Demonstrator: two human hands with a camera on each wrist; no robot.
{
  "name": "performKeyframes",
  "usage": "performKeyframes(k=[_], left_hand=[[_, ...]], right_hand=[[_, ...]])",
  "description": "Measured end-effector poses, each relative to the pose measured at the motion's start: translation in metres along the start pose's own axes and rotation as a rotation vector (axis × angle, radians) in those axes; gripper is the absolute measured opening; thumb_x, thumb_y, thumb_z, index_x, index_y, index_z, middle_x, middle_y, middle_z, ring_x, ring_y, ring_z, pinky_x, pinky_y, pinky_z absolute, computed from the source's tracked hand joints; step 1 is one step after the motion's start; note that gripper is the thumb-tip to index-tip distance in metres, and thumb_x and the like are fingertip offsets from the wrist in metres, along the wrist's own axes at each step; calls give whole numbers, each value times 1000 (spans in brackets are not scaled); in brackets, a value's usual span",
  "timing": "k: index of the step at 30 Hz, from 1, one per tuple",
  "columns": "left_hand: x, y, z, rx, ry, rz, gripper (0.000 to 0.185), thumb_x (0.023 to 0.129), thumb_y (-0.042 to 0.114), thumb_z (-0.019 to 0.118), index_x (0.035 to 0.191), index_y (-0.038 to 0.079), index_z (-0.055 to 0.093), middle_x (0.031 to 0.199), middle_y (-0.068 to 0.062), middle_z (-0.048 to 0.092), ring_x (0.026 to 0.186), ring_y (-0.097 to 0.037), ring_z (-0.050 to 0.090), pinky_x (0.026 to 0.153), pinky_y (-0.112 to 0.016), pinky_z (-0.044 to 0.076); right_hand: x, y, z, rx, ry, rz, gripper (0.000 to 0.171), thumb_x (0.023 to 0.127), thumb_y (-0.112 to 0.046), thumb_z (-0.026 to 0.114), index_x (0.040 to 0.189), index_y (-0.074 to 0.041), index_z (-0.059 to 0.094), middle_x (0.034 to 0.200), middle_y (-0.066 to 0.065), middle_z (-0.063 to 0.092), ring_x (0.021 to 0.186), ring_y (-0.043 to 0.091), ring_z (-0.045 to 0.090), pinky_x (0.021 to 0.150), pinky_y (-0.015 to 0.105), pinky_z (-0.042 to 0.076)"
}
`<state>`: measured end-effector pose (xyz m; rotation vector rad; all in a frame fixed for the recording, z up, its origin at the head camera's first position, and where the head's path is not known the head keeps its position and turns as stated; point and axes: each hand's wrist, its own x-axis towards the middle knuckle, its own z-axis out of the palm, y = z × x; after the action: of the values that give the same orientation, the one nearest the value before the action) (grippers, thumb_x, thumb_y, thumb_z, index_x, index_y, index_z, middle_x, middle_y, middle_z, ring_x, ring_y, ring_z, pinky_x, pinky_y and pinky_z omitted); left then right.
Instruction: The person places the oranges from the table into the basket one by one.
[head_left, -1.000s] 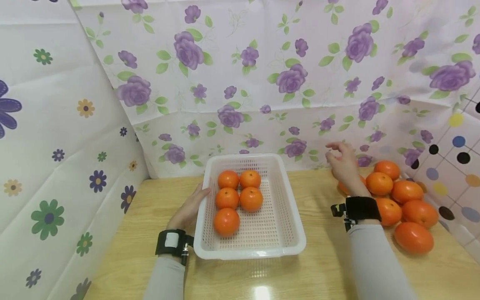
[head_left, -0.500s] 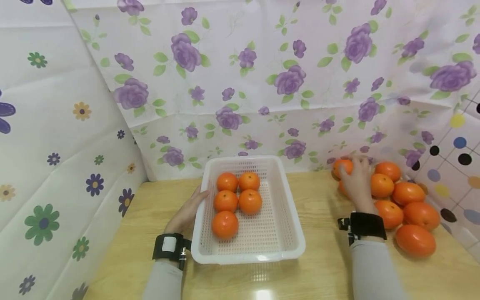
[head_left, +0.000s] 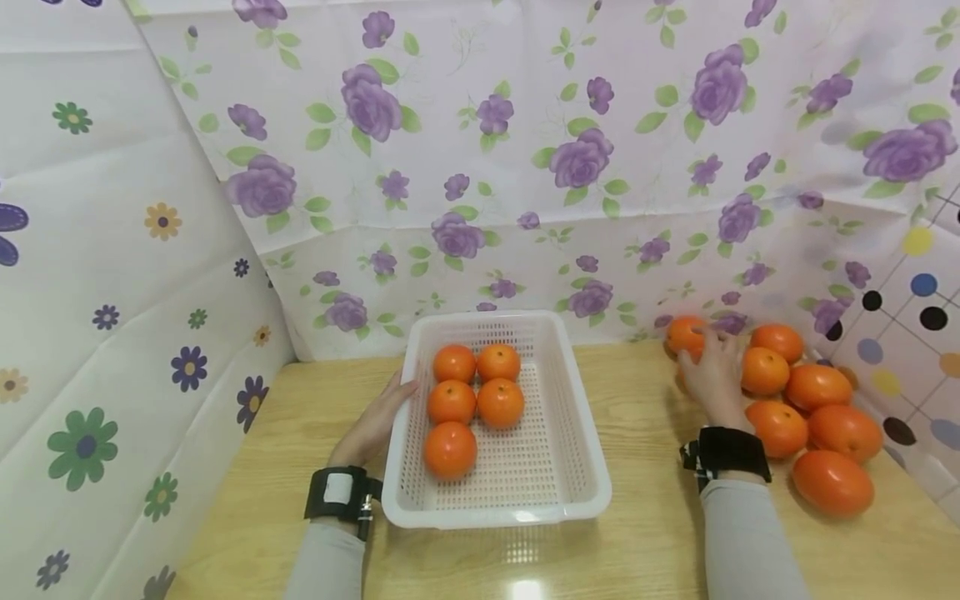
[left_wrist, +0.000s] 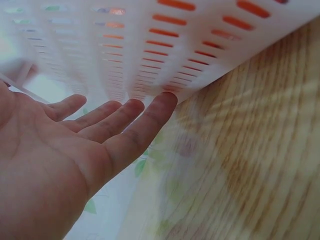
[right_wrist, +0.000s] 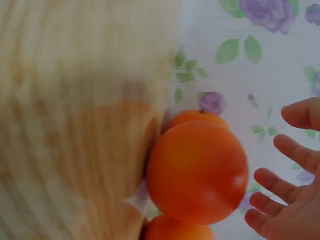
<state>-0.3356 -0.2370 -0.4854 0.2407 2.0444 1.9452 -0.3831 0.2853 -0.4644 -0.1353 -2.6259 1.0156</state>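
Basket (head_left: 585, 467) right half bare; five oranges (head_left: 476, 396) hug its left wall. Left hand (head_left: 372, 427) flat, fingers straight against basket's left wall. Right hand (head_left: 712, 371) over the far orange (head_left: 684, 333), fingers spread, nothing grasped.

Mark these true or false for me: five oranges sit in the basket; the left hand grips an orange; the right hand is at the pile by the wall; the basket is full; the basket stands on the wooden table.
1. Five oranges sit in the white basket. True.
2. The left hand grips an orange. False: its straight fingers rest against the basket's side.
3. The right hand is at the pile of oranges by the wall. True.
4. The basket is full. False: its right half is bare.
5. The basket stands on the wooden table. True.
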Motion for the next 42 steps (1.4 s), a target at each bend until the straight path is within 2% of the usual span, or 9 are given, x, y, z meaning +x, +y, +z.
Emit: performKeyframes(k=[4, 14, 20, 26, 32, 42], left_hand=[[-1, 1, 0, 5, 0, -1, 66, 113, 45, 36, 169, 29, 5, 161, -30, 34, 130, -48, 56, 95, -55, 58], [1, 2, 1, -1, -17, 6, 65, 113, 44, 34, 169, 30, 4, 164, -27, 30, 134, -48, 52, 99, -55, 56], [1, 1, 1, -1, -37, 17, 65, 113, 43, 33, 169, 29, 2, 166, -25, 26, 139, -48, 47, 103, -56, 52], [1, 2, 2, -16, -40, 24, 65, 113, 43, 34, 169, 30, 3, 168, -23, 24, 141, -49, 44, 106, -57, 50], [1, 2, 2, -5, -46, 29, 64, 113, 43, 33, 169, 31, 2, 168, -23, 23, 140, -50, 44, 104, -58, 52], [-1, 1, 1, 9, -17, -2, 65, 113, 46, 35, 168, 33, 4, 166, -24, 27, 136, -48, 50, 97, -55, 56]], right_hand=[[0, 8, 5, -29, -17, 5, 57, 106, -19, 53, 155, 4, 36, 153, 42, 20, 142, 60, 17, 113, 75, 21], [-2, 23, 11, -44, 11, -9, 56, 103, -16, 52, 152, 6, 40, 153, 43, 22, 142, 62, 18, 117, 72, 17], [-2, 30, 10, -82, -32, -6, 56, 104, -18, 51, 151, 9, 40, 154, 45, 19, 142, 64, 17, 117, 73, 15], [-4, 30, 8, -105, -95, 36, 53, 102, -23, 51, 146, 6, 43, 148, 44, 23, 132, 64, 23, 106, 75, 25], [-5, 31, 7, -99, -139, 45, 50, 99, -24, 56, 140, 2, 48, 144, 43, 25, 123, 60, 26, 90, 70, 35], [-1, 29, 8, -90, -206, 83, 55, 97, -30, 68, 138, 2, 49, 142, 44, 26, 113, 58, 30, 85, 63, 37]])
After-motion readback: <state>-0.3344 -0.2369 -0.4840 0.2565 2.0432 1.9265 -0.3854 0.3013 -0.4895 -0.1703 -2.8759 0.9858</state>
